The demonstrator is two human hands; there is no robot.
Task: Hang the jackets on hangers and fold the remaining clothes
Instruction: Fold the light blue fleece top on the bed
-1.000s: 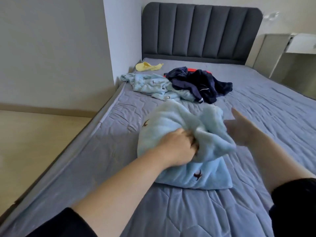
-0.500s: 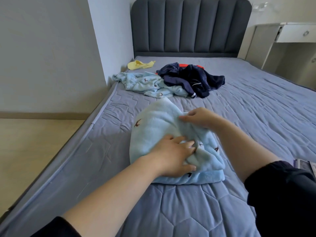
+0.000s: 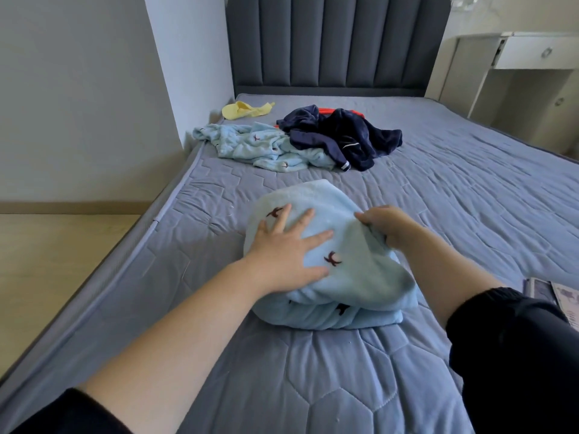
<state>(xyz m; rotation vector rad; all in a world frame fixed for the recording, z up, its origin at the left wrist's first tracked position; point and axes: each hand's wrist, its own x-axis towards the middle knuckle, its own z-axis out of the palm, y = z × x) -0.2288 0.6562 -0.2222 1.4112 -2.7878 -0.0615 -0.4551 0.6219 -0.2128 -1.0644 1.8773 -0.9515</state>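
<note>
A folded light blue fleece garment with small dark bird marks lies on the grey quilted mattress in front of me. My left hand lies flat on its top with fingers spread, pressing it down. My right hand grips the garment's right edge with curled fingers. Farther up the bed lie a crumpled light blue garment of the same print, a dark navy garment with something red under it, and a small yellow piece of cloth.
A dark padded headboard stands at the far end. A white nightstand with a drawer is at the back right. The wall and wooden floor run along the bed's left edge. A printed item lies at the right edge.
My left hand has opened and slid up to lie flat on the folded garment. My right hand has shifted from the top fold to grip the right edge.
</note>
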